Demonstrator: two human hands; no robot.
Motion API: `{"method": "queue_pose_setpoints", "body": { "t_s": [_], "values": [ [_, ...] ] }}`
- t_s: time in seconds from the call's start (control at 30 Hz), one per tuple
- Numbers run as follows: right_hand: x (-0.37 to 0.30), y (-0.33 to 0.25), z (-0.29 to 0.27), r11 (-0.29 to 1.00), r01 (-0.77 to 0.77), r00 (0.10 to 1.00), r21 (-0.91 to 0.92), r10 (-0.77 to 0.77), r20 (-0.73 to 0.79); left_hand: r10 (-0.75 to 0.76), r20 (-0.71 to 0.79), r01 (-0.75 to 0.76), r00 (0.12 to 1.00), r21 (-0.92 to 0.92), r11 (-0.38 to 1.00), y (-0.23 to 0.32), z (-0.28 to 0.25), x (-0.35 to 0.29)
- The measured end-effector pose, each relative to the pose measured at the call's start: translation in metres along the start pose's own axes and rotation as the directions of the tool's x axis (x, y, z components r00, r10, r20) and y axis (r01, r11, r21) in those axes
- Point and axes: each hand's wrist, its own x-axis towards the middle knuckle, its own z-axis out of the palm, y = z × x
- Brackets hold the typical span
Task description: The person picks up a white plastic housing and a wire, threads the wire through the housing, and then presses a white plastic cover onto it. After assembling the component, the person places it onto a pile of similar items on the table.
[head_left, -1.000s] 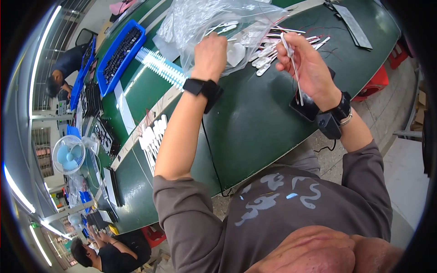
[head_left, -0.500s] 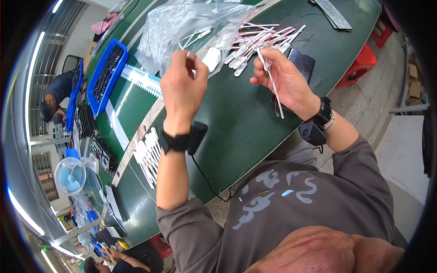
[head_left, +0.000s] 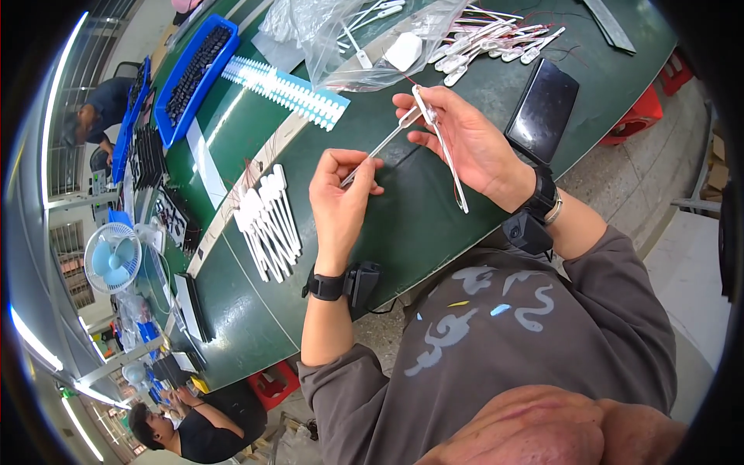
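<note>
My left hand (head_left: 341, 190) pinches the narrow shaft of a slim white plastic stick (head_left: 387, 140), which slants up to the right. The wider, forked-looking end of that stick meets the fingertips of my right hand (head_left: 484, 151). Between thumb and fingers, my right hand holds a second slim white stick (head_left: 448, 159) that hangs down across the palm; a thin reddish wire shows along it. Beyond my right hand lies a pile of white sticks with thin red wires (head_left: 496, 45). Left of my left hand, white paddle-ended sticks (head_left: 267, 221) lie in a row.
A clear plastic bag (head_left: 329, 43) lies at the back with a white block (head_left: 404, 52) by it. A black phone-like slab (head_left: 542, 108) is beside my right wrist. Farther left are a blue-and-white sticker sheet (head_left: 291, 94) and a blue bin (head_left: 174, 116) of black parts. Two people sit to the left.
My left hand has come down from in front of the bag to beside my right hand, and a white stick now shows in its pinch. My right hand still holds its stick.
</note>
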Motion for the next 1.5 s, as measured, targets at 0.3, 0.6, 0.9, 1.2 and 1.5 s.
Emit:
{"method": "queue_pose_setpoints", "body": {
  "t_s": [0.3, 0.6, 0.9, 1.2, 1.5],
  "values": [
    [0.005, 0.02, 0.005, 0.994, 0.075, 0.997, -0.075, -0.076, -0.016, -0.009, 0.075, -0.034, 0.997, 0.548, 0.836, -0.007, -0.009, -0.007],
    [-0.006, 0.051, 0.023, 0.983, 0.148, 0.987, -0.107, -0.154, -0.048, -0.051, -0.18, 0.016, 0.982, -0.188, 0.982, 0.002, 0.025, -0.014],
    [-0.015, 0.05, 0.024, 0.978, 0.057, 0.998, -0.202, -0.052, 0.031, -0.024, -0.034, 0.015, 0.999, -0.252, 0.967, 0.0, 0.017, -0.017],
    [-0.021, 0.018, -0.004, 0.971, -0.091, 0.973, -0.223, 0.135, 0.188, -0.209, 0.234, 0.283, 0.949, -0.35, 0.893, 0.006, 0.003, -0.016],
    [-0.03, 0.012, -0.014, 0.956, -0.104, 0.965, -0.275, 0.165, 0.206, -0.286, 0.436, 0.46, 0.853, -0.372, 0.806, 0.002, 0.001, -0.012]
  ]
}}
